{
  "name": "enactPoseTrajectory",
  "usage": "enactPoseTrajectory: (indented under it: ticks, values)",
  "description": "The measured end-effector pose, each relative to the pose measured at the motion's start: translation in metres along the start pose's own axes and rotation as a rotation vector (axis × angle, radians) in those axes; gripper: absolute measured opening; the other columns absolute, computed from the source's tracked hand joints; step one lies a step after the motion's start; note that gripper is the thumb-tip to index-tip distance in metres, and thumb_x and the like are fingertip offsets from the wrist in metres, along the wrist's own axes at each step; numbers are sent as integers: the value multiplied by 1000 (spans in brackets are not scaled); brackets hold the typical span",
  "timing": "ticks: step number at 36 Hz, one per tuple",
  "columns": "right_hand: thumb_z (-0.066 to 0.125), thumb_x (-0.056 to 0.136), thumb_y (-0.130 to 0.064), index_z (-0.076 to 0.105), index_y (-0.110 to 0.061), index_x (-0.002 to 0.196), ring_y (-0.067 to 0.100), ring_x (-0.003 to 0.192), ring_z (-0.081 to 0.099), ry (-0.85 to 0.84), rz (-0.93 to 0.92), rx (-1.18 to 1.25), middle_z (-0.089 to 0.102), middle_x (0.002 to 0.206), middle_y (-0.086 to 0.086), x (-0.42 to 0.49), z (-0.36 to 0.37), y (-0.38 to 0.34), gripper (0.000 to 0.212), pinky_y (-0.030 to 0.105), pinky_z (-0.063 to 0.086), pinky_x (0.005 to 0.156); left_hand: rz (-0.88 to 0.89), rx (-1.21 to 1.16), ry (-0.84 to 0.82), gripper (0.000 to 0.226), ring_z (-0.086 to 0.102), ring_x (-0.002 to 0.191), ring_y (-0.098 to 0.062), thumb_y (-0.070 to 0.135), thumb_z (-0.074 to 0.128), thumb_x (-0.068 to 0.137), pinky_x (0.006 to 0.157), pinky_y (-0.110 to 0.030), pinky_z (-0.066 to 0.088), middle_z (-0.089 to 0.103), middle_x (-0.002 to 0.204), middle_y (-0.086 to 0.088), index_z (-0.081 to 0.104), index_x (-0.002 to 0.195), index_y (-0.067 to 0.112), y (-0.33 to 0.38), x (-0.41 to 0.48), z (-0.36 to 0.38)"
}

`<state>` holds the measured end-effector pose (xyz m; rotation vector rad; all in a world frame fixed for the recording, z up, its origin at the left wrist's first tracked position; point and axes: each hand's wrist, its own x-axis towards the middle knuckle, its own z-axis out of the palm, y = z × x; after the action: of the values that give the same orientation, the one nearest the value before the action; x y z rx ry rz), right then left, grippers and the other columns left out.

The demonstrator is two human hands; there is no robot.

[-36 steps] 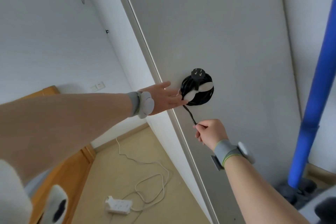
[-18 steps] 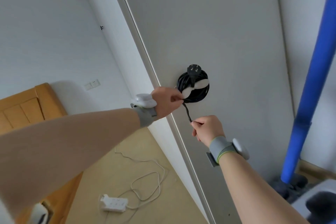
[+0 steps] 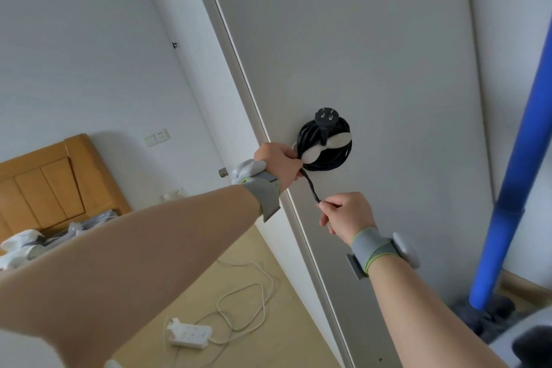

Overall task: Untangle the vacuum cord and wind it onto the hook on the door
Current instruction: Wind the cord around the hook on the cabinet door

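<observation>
1. The cord (image 3: pixel 337 160) sits coiled round the white hook (image 3: pixel 339 140) on the door (image 3: pixel 373 54). Its plug (image 3: pixel 327 118) rests on top, probably so that end stays put.
2. The left hand (image 3: pixel 279 163) grips the strand where it leaves the coil, likely pinning the loops.
3. The right hand (image 3: pixel 346 212) pinches the tail lower down, keeping it taut.
4. A power strip (image 3: pixel 189 334) lies on the floor, well apart.

the cord (image 3: pixel 334 163) looks like matt black rubber, and its plug (image 3: pixel 326 118) is hard black plastic. the hook (image 3: pixel 327 145) is smooth white plastic. the door (image 3: pixel 373 54) is a smooth, matt grey panel. far left, the headboard (image 3: pixel 44 182) is satin orange-brown wood. the near power strip (image 3: pixel 191 333) is glossy white plastic. the wristbands (image 3: pixel 369 246) are grey knit cloth.
</observation>
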<state>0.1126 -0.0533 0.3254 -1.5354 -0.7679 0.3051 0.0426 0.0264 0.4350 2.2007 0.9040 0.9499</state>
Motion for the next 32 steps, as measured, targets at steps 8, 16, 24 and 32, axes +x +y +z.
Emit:
enactPoseTrajectory:
  ticks: [8,16,24,32]
  values:
    - [49,90,-7,68,4,80,15,40,45,4,-12,72,62,60,7,-1,-3,-1,24,16,37,39,1,11,-13,25,65,55,-18,-1,61,85,66,-30,60,65,64,-9,60,66,15,0,2,-4]
    - [49,90,-7,69,-2,78,15,44,50,52,35,70,64,61,5,5,-5,4,23,23,40,47,-6,24,3,22,61,47,-17,9,64,86,58,-29,57,63,61,-6,61,65,15,-9,3,4]
    - [44,88,1,66,-11,97,9,42,50,75,93,161,64,64,2,6,-1,9,26,14,40,42,0,46,28,23,64,53,-25,15,62,85,66,-38,59,63,61,-7,57,64,22,-14,0,16]
    - [45,87,6,63,-7,93,7,35,51,149,109,248,60,61,8,10,-4,10,23,16,40,36,-282,-530,-10,24,55,31,-9,-4,55,91,38,-15,47,57,59,-13,56,67,0,-5,-10,28]
